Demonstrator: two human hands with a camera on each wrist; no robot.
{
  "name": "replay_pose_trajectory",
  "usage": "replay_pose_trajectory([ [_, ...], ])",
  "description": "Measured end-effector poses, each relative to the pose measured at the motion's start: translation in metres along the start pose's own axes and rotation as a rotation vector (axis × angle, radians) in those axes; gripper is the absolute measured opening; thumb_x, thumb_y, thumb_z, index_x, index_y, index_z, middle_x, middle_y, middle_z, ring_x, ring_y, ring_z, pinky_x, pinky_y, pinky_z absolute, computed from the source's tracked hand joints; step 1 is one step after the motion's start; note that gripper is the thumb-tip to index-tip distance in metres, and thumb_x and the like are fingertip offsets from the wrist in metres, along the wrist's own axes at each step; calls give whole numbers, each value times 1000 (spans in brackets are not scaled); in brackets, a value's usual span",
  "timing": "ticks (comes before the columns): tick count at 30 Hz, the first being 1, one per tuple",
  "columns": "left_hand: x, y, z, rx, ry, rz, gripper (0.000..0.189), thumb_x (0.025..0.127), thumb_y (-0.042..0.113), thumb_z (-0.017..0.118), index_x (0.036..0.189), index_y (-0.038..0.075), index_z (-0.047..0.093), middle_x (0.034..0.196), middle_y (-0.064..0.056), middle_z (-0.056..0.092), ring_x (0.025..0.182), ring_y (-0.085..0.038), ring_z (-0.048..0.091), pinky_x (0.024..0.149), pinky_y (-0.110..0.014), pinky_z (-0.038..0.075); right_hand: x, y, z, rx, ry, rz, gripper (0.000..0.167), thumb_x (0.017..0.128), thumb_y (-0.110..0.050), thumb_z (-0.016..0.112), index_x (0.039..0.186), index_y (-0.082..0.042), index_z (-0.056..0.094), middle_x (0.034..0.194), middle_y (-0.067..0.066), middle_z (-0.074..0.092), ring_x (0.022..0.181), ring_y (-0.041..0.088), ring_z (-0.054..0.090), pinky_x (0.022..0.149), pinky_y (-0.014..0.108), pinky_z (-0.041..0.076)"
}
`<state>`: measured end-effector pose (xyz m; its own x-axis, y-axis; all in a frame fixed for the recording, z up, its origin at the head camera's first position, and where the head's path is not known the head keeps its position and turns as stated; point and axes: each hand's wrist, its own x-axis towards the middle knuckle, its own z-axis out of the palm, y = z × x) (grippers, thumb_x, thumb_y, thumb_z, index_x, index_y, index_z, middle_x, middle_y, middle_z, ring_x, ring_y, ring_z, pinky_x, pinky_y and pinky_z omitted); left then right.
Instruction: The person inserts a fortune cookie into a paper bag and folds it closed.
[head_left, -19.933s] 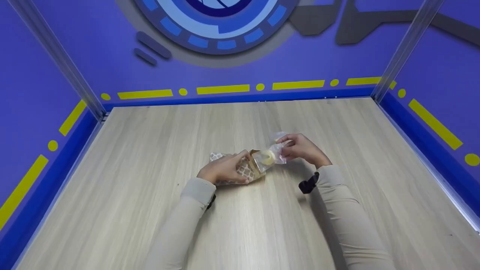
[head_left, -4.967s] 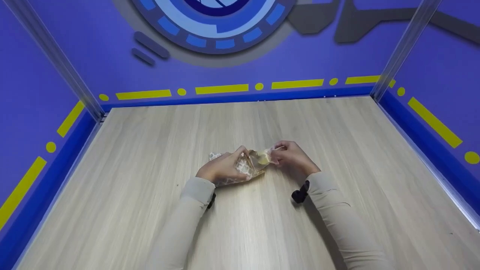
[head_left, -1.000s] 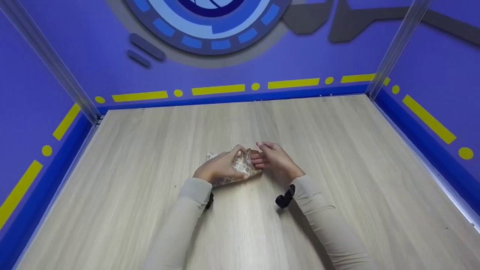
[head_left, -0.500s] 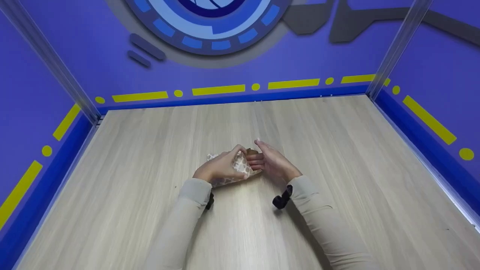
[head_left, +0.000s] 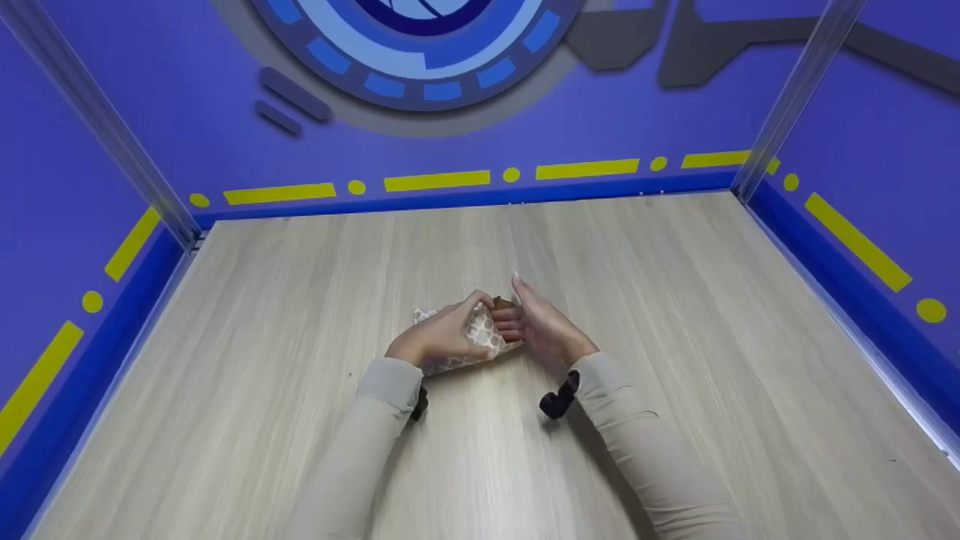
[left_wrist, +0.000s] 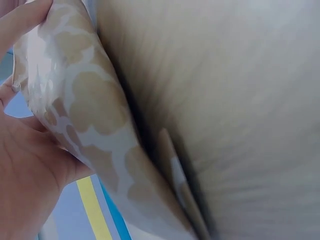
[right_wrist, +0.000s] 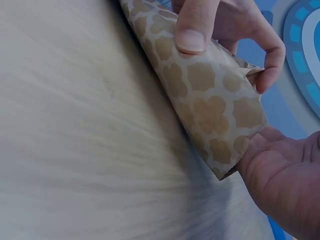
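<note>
A small paper bag (head_left: 482,330) with a tan-and-white clover pattern lies on its side at the middle of the table. My left hand (head_left: 442,334) grips it from above, thumb on the near side and fingers at the far side. In the right wrist view, that thumb presses the patterned paper (right_wrist: 207,115). My right hand (head_left: 551,326) faces the bag's mouth, its straight fingers reaching inside and its thumb raised outside. Within the bag, the fingertips and any contents are hidden. The left wrist view has the bag's side (left_wrist: 95,100) close up beside the left palm.
The bag rests on a light wood-grain table (head_left: 337,285). Blue walls (head_left: 442,142) with yellow markings close off the back and both sides. A black wrist camera (head_left: 559,397) hangs under the right cuff.
Earlier my right hand held a clear packet with a pale yellow thing at the bag's mouth. It went into the bag; the right hand moved left, fingers straightened inside. The left hand kept its hold.
</note>
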<state>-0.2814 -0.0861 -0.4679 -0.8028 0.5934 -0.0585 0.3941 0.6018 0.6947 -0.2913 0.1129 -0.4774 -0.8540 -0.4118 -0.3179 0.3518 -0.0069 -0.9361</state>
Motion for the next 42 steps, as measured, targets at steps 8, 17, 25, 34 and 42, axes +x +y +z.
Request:
replay_pose_trajectory([
  [8, 0, 3, 0, 11, 2, 19, 72, 71, 24, 81, 129, 23, 39, 122, -5, 57, 101, -19, 58, 86, -35, 48, 2, -3, 4, -14, -52, 91, 90, 95, -68, 14, 148, 4, 25, 147, 28, 37, 131, 38, 46, 108, 43, 39],
  [17, 0, 8, 1, 2, 8, 45, 73, 70, 22, 81, 130, 22, 39, 121, -3, 55, 102, -18, 58, 87, -34, 49, 4, -5, 7, -1, -85, 59, 91, 94, -69, 8, 144, 2, 31, 122, 20, 61, 99, 24, 65, 83, 32, 51],
  [25, 2, 12, 2, 0, 11, 66, 71, 72, 23, 81, 130, 24, 39, 127, 0, 53, 116, -16, 53, 100, -34, 43, 7, -3, 14, 50, -114, -23, 76, 94, -68, 8, 151, -28, -22, 152, 29, 22, 137, 38, 35, 110, 47, 33],
  [34, -1, 9, 4, -7, 9, 46, 77, 73, 26, 80, 136, 31, 37, 138, 2, 47, 119, -17, 51, 103, -38, 41, 4, -1, 8, -19, -49, 15, 71, 99, -61, 14, 155, -24, -8, 146, 24, 38, 123, 28, 50, 92, 35, 47],
  [42, -3, 6, 0, -6, -5, 20, 76, 81, 34, 73, 144, 30, 32, 148, 1, 40, 134, -21, 42, 108, -43, 37, 0, -5, 0, -78, -11, -24, 68, 101, -52, 30, 155, -15, 9, 150, 25, 34, 135, 36, 42, 107, 45, 39],
])
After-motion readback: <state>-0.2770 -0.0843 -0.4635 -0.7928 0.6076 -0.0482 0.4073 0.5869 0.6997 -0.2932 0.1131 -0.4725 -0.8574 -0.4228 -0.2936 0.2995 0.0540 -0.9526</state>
